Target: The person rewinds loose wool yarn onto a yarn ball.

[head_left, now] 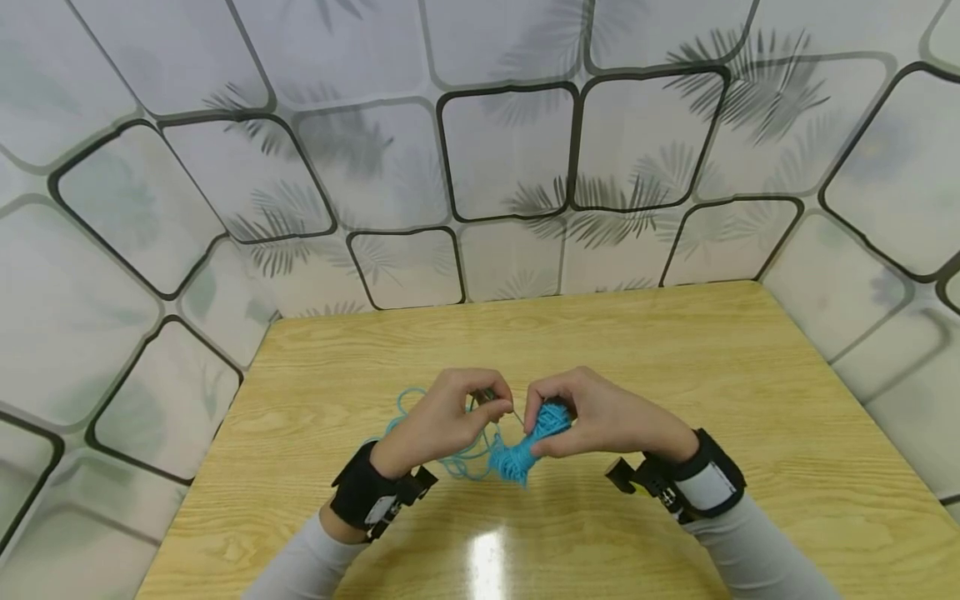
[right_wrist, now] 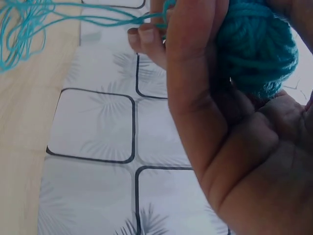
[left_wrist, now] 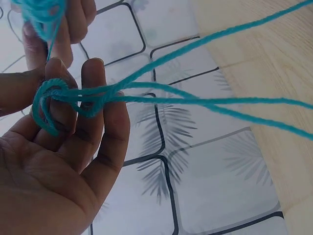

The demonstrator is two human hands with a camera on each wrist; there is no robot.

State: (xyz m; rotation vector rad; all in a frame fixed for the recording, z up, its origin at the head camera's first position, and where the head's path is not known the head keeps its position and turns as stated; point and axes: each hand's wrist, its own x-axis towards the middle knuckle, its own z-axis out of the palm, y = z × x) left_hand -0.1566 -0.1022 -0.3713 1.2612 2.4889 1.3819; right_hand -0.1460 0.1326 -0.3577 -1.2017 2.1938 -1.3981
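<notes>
A wound bundle of blue yarn (head_left: 551,418) is gripped by my right hand (head_left: 600,412), its fingers and thumb curled around one end. The bundle's other end (head_left: 512,462) fans out loosely toward the left. My left hand (head_left: 468,408) pinches a yarn strand (left_wrist: 51,90) between thumb and fingertips, and a small loop lies over the fingers in the left wrist view. From there a thin strand runs taut to the bundle. In the right wrist view the bundle (right_wrist: 259,49) sits against the palm, partly hidden by the fingers.
Loose loops of blue yarn (head_left: 465,467) trail on the wooden table (head_left: 345,350) beneath and left of the left hand. Patterned cloth walls (head_left: 510,158) with leaf prints stand behind the table and at both sides. Each wrist wears a black strap (head_left: 708,479) with a small camera.
</notes>
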